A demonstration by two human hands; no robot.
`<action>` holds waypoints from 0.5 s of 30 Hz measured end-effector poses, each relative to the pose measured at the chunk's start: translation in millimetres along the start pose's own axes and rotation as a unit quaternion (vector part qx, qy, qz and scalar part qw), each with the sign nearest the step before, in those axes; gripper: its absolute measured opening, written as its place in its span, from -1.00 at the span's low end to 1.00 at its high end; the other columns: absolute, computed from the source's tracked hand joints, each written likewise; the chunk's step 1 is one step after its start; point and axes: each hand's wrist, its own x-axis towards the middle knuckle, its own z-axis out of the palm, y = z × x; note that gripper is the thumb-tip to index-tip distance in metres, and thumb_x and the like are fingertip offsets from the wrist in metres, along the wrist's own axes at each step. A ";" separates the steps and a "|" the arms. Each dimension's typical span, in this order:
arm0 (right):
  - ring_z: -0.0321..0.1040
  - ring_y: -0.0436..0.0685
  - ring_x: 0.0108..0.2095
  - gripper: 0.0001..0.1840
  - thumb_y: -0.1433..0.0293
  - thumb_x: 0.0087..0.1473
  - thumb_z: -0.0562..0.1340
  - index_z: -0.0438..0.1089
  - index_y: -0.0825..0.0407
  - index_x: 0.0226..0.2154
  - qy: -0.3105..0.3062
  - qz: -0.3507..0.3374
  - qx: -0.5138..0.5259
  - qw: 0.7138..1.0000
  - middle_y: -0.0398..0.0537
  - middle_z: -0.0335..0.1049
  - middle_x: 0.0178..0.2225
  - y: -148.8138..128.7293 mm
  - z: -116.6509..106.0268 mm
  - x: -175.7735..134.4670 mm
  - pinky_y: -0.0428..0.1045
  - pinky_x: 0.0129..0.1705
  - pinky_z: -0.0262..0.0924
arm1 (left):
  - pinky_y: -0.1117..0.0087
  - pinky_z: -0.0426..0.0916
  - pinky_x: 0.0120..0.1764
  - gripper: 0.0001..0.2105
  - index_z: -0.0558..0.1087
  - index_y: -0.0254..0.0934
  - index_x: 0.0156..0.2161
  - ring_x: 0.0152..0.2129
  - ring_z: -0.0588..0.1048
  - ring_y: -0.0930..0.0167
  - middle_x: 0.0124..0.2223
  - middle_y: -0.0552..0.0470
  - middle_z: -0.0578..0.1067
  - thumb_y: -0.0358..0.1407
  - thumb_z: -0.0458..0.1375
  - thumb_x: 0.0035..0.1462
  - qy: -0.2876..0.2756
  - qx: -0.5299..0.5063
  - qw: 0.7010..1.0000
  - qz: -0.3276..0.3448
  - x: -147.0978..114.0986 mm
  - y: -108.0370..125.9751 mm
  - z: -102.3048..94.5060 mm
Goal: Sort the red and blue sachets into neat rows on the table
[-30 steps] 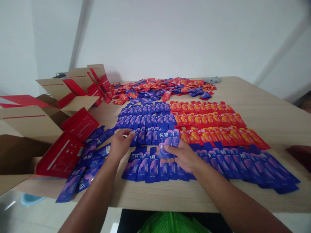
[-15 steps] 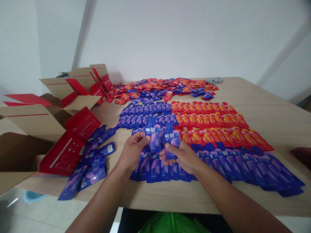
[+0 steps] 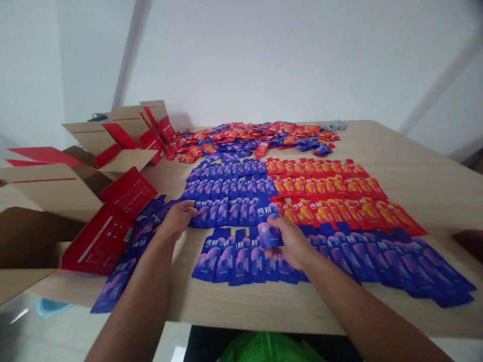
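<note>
My left hand (image 3: 180, 217) is by the left end of the third row of blue pouches (image 3: 203, 214). Its fingers look slightly apart, with no pouch visibly held; whether the fingertips touch the end pouch's edge I cannot tell. A blue pouch (image 3: 267, 229), printed with white characters and purple fruit, is gripped between my right hand's (image 3: 292, 244) thumb and fingers. That pouch is upright above the front row. Beneath it, the front row of blue pouches (image 3: 241, 259) overlaps across the table and runs to the right.
Red pouches (image 3: 328, 186) lie in rows behind the right side. A mixed heap of red and blue pouches (image 3: 260, 131) spreads along the back. Opened red cartons (image 3: 101, 236) stand at the left, with loose blue pouches (image 3: 116, 286) beside them, partly behind my left forearm.
My left hand has moved left, and the pouch it held is no longer between its fingers. The front row reaches further left. My right hand keeps its pouch, almost in place.
</note>
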 end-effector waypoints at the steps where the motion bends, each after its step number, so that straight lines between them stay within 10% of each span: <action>1: 0.36 0.12 -0.71 -0.70 0.09 0.20 0.20 0.33 -0.03 -0.34 0.006 -0.004 -0.003 1.000 -0.10 0.46 -0.60 0.3 0.0 0.1 -0.09 -0.75 0.10 | 0.34 0.44 -0.36 -0.65 0.62 -0.34 -0.26 -0.43 0.58 0.24 -0.43 -0.02 0.62 -0.21 0.43 -0.21 -0.008 0.007 1.000 -0.002 1.6 -2.6 0.6; 15: 0.09 -0.11 -0.72 -0.49 -0.10 0.13 0.39 0.34 -0.04 -0.23 -0.053 -0.073 -0.047 0.995 -0.32 0.28 -0.55 3.2 -2.6 -0.4 -0.19 -0.75 -0.08 | 0.27 0.33 -0.17 -0.65 0.57 -0.31 -0.20 -0.17 0.58 0.08 -0.20 -0.27 0.64 -0.03 0.15 0.29 0.064 0.417 0.900 0.105 1.0 -7.4 14.2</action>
